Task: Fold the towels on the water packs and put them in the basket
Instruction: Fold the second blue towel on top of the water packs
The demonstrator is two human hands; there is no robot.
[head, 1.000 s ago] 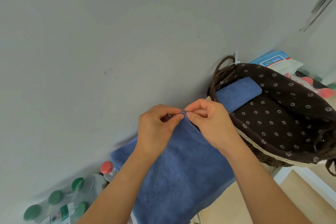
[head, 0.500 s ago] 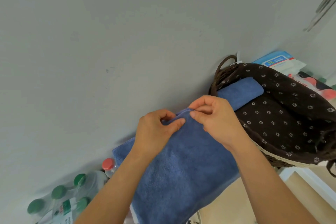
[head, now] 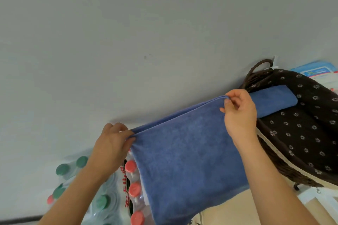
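Grey wall [head: 146,33] with faint scuff marks fills the upper field, a small white tag [head: 273,65] against it at right, a blue-and-white packet [head: 318,72] at the right edge, and a white frame [head: 311,195] beside a beige surface [head: 228,210] at lower right.

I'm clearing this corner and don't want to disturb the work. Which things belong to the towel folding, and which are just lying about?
Part of the job:
- blue towel, pinched at its top corners by the left hand and right hand
- folded towel lying in the basket
- water packs under the towel

Lying about:
- blue-and-white packet behind the basket
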